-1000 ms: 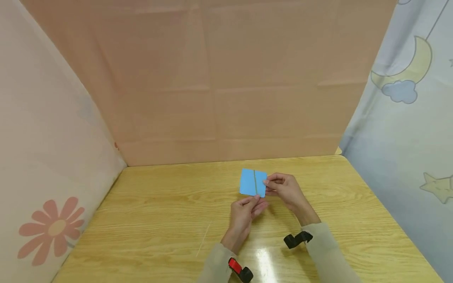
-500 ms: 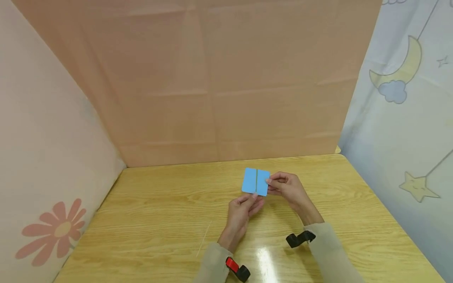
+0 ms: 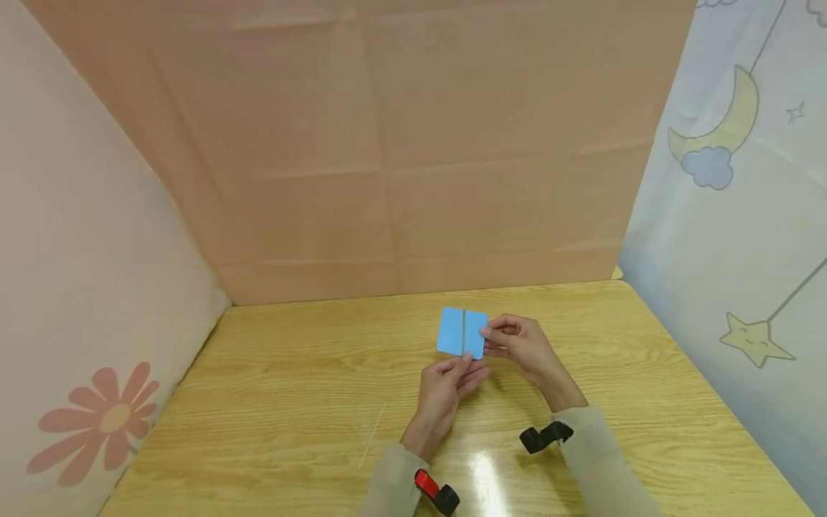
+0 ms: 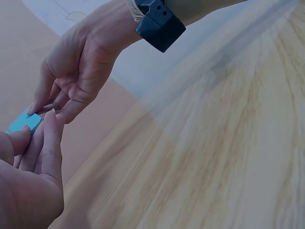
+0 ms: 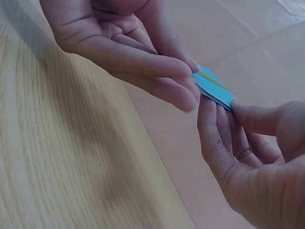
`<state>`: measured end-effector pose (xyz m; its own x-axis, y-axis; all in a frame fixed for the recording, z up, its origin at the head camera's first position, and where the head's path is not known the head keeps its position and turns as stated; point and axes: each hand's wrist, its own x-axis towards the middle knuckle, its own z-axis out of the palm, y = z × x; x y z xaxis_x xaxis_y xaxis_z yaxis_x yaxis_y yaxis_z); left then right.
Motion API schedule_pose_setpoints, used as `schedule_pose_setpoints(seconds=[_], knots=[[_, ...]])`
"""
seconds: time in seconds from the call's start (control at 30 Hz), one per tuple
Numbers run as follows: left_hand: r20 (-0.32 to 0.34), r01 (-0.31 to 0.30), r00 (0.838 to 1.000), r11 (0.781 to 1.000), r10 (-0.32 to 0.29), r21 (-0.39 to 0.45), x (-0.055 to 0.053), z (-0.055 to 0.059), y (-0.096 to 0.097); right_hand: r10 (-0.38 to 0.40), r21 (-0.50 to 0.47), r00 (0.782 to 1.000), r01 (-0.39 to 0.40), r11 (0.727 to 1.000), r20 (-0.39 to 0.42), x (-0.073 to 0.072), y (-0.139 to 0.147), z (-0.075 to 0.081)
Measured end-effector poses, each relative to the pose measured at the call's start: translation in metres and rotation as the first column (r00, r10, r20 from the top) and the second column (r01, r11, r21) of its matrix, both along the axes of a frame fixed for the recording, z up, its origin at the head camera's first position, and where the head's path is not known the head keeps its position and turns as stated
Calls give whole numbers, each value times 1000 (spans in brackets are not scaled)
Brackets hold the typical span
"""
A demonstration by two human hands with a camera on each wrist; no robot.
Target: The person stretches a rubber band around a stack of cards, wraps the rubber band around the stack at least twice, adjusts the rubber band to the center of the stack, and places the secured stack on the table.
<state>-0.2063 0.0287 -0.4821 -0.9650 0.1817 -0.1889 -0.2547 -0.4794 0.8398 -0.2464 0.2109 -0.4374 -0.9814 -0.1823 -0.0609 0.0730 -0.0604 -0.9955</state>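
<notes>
A thin, squarish stack of blue cards is held up over the table in the head view. Around it runs a narrow yellowish-brown rubber band, right of its middle. My left hand pinches the stack's near edge, thumb on top close to the band's end. At the right edge, my right hand pinches it between thumb and fingers. The right wrist view shows the card stack edge-on, thin layers visible, with fingers beneath. In the left wrist view, the blue stack is partly hidden by the hands.
The wood-grain table spreads out below both hands. A plain peach curtain hangs along its back edge. Patterned cloths stand at either side, with a flower on the left and a moon on the right.
Both hands and the card stack shift slightly right, then back left. The rubber band, slanted a second ago, now lies straighter across the stack. The grip of both hands stays the same.
</notes>
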Motion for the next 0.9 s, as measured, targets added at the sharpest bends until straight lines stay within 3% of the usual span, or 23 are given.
schedule_pose_setpoints(seconds=[0.33, 0.9], knots=[[15, -43, 999, 999, 43, -9, -5, -1, -6, -4, 6, 1000, 4, 1000, 0, -1, 0, -1], [6, -54, 999, 999, 54, -3, -8, 0, -11, 1, -7, 1000, -1, 1000, -2, -3, 1, -3]])
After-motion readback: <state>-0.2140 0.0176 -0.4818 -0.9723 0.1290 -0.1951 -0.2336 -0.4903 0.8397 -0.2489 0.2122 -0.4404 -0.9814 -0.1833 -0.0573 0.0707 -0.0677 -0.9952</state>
